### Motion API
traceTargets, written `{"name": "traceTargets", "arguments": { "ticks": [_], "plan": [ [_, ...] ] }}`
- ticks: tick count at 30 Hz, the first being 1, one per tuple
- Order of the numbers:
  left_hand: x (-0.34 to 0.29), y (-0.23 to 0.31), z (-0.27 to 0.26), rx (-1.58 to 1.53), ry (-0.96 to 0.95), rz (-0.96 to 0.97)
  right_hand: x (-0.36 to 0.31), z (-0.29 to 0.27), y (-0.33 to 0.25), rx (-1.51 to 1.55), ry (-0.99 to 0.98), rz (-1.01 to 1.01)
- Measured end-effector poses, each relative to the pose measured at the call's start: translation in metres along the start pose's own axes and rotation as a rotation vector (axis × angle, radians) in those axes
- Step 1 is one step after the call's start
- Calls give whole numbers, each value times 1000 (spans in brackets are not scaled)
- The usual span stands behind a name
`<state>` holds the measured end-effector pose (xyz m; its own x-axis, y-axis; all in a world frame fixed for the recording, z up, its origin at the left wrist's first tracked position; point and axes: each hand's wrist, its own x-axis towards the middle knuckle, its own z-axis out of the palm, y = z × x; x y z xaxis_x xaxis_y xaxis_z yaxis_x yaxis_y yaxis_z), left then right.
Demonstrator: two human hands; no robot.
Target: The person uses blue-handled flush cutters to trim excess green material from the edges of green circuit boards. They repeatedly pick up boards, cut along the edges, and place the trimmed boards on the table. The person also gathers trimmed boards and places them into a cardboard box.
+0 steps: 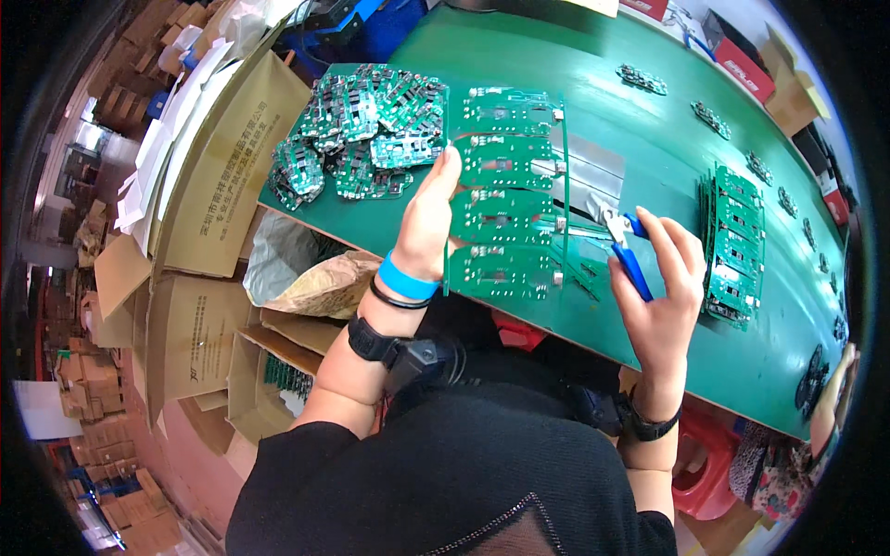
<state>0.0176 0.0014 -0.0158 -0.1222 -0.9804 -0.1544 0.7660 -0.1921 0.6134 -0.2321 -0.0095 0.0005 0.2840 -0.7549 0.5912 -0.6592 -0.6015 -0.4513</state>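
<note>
My left hand (428,222) grips the left edge of a green circuit board panel (505,199), made of several joined boards, and holds it up over the green table. In my right hand (669,296) is a pair of cutting pliers (631,267) with blue handles. The jaws point toward the panel's right edge, a short way off it. Behind that edge lies a grey metal plate (593,169), partly hidden by the panel. Thin green offcuts (586,278) lie below the jaws. A heap of separate circuit boards (371,116) sits left of the panel.
On the right stands a stack of uncut board panels (735,246). Small clusters of parts (712,119) line the far side of the green table (519,46). Open cardboard boxes (218,176) flank the left edge. Another person's arm (836,394) shows at far right, near a red stool (709,482).
</note>
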Motion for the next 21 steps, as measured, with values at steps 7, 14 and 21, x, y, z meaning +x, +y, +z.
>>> {"name": "traceTargets", "arguments": {
  "ticks": [7, 14, 21],
  "plan": [
    [11, 2, 4, 238, 67, 267, -12, -2, -24, -121, -341, -178],
    [11, 2, 10, 260, 103, 303, -12, 5, -28, -142, -340, -196],
    [13, 1, 9, 295, 94, 339, -12, 5, -30, -168, -367, -197]
  ]
}}
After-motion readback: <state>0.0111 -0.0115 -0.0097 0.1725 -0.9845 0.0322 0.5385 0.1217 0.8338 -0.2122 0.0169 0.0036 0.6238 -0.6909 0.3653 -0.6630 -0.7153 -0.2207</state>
